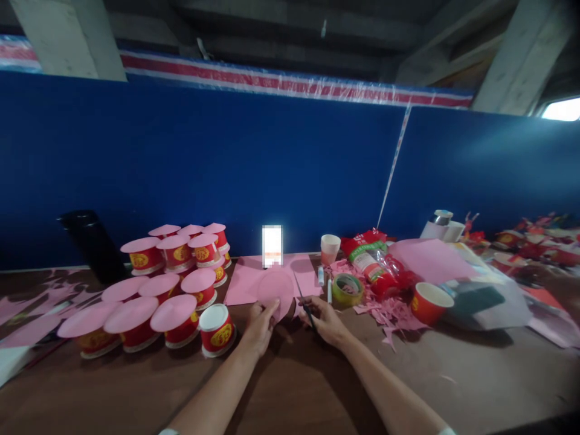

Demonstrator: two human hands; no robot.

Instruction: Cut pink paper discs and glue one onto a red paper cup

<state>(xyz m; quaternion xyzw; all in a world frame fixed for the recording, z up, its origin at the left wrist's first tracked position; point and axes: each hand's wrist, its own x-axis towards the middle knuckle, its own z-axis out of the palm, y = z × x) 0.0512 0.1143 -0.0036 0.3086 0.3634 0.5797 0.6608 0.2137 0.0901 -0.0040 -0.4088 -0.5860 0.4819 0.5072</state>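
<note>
My left hand [260, 323] pinches the lower edge of a round pink paper disc [275, 289] and holds it up over the brown table [294, 386]. My right hand [322, 319] grips a pair of scissors [304, 304] whose blades point up toward the disc's right side. Flat pink paper sheets [244, 281] lie just behind the disc. To the left stand several upturned red paper cups capped with pink discs [174, 314], and one upturned red cup without a disc [217, 329] sits closest to my left hand.
A roll of green tape [347, 290], pink paper scraps [385, 311], a red packet [374, 266], an upright red cup [428, 302], a white cup [330, 248] and a lit phone [272, 246] lie behind and right. A black flask [93, 244] stands at the left. A blue wall [226, 163] backs the table.
</note>
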